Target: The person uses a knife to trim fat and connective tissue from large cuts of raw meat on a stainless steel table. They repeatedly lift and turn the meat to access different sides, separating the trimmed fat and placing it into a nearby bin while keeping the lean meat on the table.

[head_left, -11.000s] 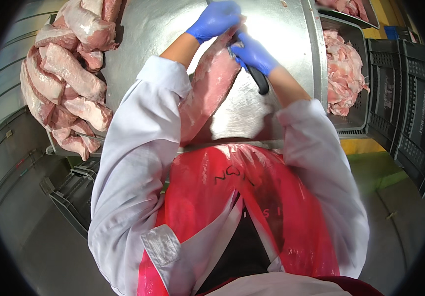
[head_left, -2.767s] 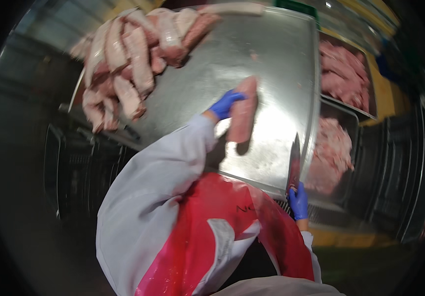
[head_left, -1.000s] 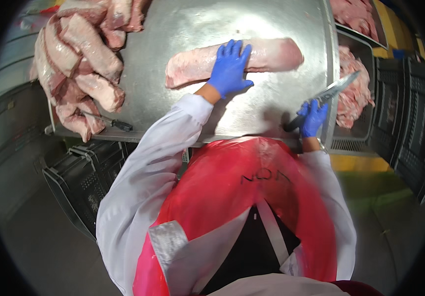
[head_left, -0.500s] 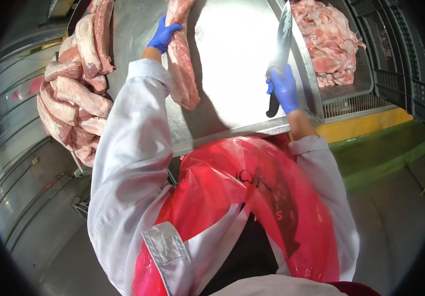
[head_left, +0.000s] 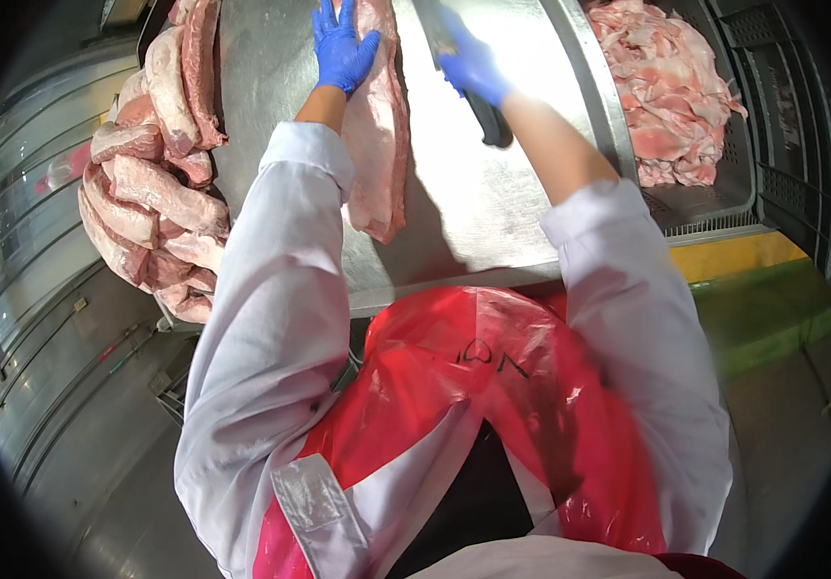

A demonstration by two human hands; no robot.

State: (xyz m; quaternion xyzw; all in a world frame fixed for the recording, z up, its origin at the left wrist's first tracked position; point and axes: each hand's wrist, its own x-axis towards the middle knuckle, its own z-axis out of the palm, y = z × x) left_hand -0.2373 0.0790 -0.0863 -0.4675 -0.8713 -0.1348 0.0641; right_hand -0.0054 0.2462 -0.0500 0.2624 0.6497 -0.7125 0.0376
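Note:
A long strip of pale pink meat (head_left: 377, 159) lies lengthwise on the metal work surface (head_left: 473, 227). My left hand (head_left: 345, 53), in a blue glove, rests on the meat's left side with its fingers spread. In my right hand (head_left: 476, 66), also blue-gloved, is a knife (head_left: 489, 121) with a black handle, gripped to the right of the meat. Motion blurs that hand and the blade, which points away from me with its tip out of view at the top. I cannot tell whether the blade touches the meat.
Long pieces of meat (head_left: 150, 193) are heaped at the left edge of the surface. On the right, a dark crate (head_left: 738, 183) holds a pile of pale trimmings (head_left: 664, 96). The metal surface has a raised rim (head_left: 594, 68) on that side.
My right hand has swung left with the knife, closer to the meat. My left hand has gone from gripping the strip to lying spread on it. The whole view has shifted slightly.

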